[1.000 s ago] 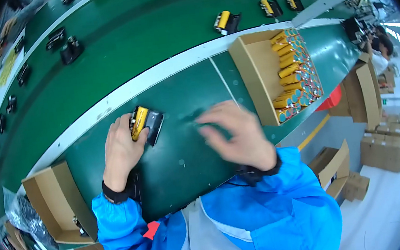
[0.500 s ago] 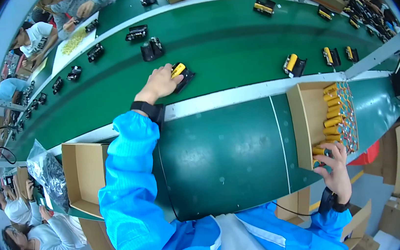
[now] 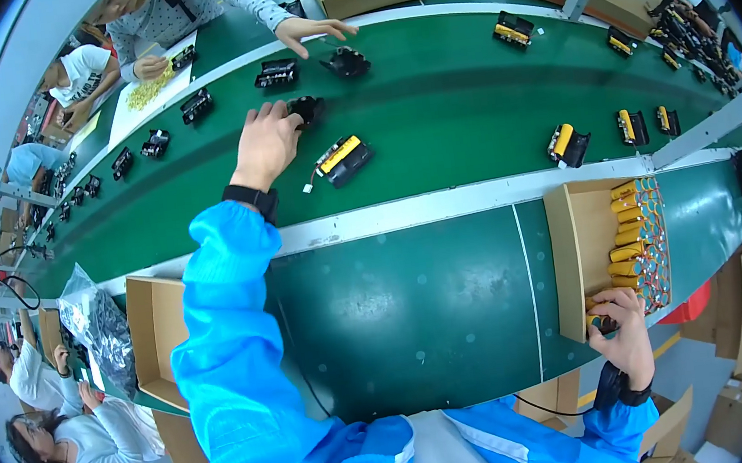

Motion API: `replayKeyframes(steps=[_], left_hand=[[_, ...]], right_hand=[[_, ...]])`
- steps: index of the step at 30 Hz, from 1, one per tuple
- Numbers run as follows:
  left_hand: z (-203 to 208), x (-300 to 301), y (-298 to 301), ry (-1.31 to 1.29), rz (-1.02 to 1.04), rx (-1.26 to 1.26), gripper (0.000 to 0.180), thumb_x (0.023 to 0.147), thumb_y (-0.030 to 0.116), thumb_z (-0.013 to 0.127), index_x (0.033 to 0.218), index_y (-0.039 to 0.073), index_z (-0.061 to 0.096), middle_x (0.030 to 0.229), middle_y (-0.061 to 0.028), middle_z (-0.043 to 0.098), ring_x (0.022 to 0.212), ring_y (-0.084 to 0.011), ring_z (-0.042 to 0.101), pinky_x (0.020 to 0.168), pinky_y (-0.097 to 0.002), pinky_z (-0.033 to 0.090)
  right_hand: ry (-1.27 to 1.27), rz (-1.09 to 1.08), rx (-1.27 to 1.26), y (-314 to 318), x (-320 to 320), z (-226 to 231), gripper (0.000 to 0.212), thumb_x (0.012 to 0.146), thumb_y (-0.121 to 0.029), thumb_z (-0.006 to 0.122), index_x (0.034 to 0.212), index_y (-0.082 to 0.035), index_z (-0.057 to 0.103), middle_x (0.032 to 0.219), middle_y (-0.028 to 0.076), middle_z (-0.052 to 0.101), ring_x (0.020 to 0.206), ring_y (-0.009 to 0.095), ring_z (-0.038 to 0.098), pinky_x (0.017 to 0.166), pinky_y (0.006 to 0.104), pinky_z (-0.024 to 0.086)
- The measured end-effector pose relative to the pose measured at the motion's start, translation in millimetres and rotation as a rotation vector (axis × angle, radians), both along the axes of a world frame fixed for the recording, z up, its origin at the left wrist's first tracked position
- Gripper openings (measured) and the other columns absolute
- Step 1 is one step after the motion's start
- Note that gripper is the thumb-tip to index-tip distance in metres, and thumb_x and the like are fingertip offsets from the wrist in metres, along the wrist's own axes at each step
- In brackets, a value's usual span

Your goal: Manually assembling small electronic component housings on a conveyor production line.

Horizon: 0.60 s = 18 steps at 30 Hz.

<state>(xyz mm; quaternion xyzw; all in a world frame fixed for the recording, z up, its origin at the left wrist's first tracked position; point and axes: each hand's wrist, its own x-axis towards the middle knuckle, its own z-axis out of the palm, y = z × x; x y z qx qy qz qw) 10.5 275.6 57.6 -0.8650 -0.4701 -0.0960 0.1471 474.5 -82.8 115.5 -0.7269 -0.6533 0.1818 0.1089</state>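
Case point(image 3: 309, 109) beyond the rail point(image 3: 406, 214), battery point(image 3: 595, 321) this side

The left hand point(image 3: 268, 145), partly closed, grips the case's left edge. A loaded case point(image 3: 347, 161) lies nearer the rail. On the rail's near side, the right hand point(image 3: 625, 335), fingers bent, has hold of the battery in the box point(image 3: 566, 264).

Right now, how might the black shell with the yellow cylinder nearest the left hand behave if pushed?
The shell would likely slide, not roll, as it lies flat. Its white plug would probably trail loosely, being on thin wires.
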Motion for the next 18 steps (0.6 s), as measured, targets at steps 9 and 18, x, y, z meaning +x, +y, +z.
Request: replayKeyframes(steps=[9, 18], left_hand=[[46.1, 30.2, -220.3, -0.104, -0.112, -0.303, 0.008, 0.071, 0.007, 0.062, 0.079, 0.006, 0.06, 0.083, -0.01, 0.057, 0.087, -0.027, 0.056, 0.079, -0.0388, 0.044], [6.1, 29.9, -293.1, -0.617, -0.171, -0.41, 0.02, 0.078, 0.009, 0.074, 0.096, 0.004, 0.068, 0.088, -0.0086, 0.059, 0.082, -0.0279, 0.058, 0.074, -0.0397, 0.047]], right_hand=[[-0.088, 0.042, 0.046, -6.7, -8.0, -16.3, 0.027, 0.065, -0.003, 0.075, 0.091, -0.001, 0.068, 0.104, 0.01, 0.065, 0.104, 0.03, 0.056, 0.095, 0.0412, 0.036], [0.912, -0.214, 0.803, -34.0, -10.5, -22.6, 0.031, 0.081, -0.013, 0.077, 0.107, -0.006, 0.061, 0.098, 0.01, 0.062, 0.097, 0.022, 0.058, 0.084, 0.0333, 0.044]])
